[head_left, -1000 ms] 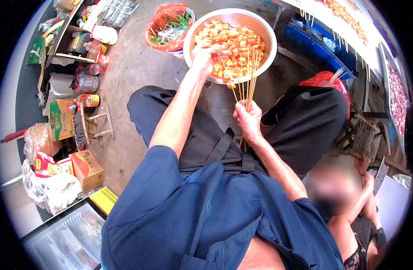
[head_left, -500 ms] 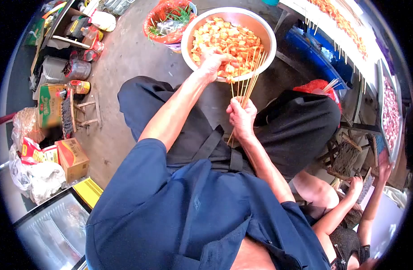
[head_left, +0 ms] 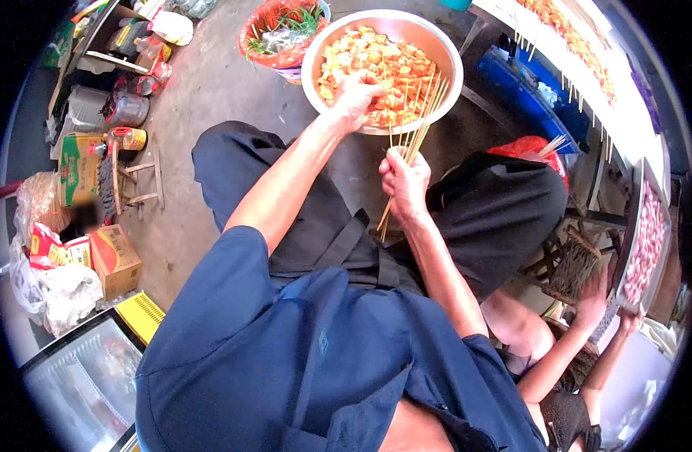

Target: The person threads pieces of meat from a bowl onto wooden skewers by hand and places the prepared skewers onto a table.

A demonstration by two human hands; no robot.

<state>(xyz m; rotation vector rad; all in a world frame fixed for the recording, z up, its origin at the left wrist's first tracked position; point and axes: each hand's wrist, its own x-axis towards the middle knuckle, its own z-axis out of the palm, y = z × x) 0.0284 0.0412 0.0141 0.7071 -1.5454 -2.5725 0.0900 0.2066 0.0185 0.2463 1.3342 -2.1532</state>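
Observation:
A large metal basin [head_left: 308, 75] holds many orange-coated chunks [head_left: 406, 64] that look like marinated meat. My left hand [head_left: 357, 98] reaches over the near-left part of the basin, its thumb and fingers pinched on a meat chunk beside the skewer tips; the fingers partly hide it. Below the near rim, my right hand [head_left: 404, 182] is closed round a fan of thin bamboo skewers [head_left: 421, 124]. Their upper ends spread over the basin, and the lower ends stick out beneath the fist.
A red-lined bucket [head_left: 274, 53] with greens stands left of the basin. Several loaded skewers [head_left: 568, 38] lie on a white table at right. A red bag [head_left: 523, 148] with skewers is by my knee. A co-worker's hands [head_left: 591, 301] are near a tray [head_left: 647, 233] of pinkish pieces.
My left hand has shifted slightly, fingers still at the skewer tips. My right hand keeps hold of the skewers. At right, the co-worker's hands and the pinkish tray have moved.

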